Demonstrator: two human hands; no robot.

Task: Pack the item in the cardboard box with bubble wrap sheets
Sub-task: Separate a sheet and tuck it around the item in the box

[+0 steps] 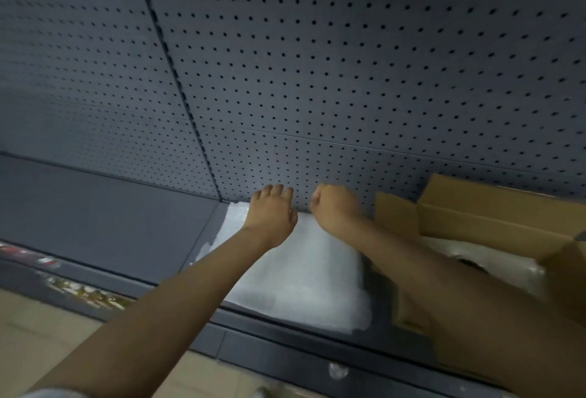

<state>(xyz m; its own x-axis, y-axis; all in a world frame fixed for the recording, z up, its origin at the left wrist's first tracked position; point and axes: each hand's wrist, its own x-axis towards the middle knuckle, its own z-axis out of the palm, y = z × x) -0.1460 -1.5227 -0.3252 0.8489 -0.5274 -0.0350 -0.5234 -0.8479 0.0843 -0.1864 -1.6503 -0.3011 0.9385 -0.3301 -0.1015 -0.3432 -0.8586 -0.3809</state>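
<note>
Both hands reach to the far edge of the stack of white bubble wrap sheets (304, 274), which lies on the dark grey metal shelf (104, 223) against the grey perforated back panel (317, 64). The left hand (272, 213) lies with fingers extended over that edge; the right hand (336, 204) is curled there, though whether its grip has a sheet I cannot tell. The open brown cardboard box (475, 220) stands just right, already lined with wrap. Best to peel a single top sheet by its far corners, lifting evenly so the lower sheets stay put.
</note>
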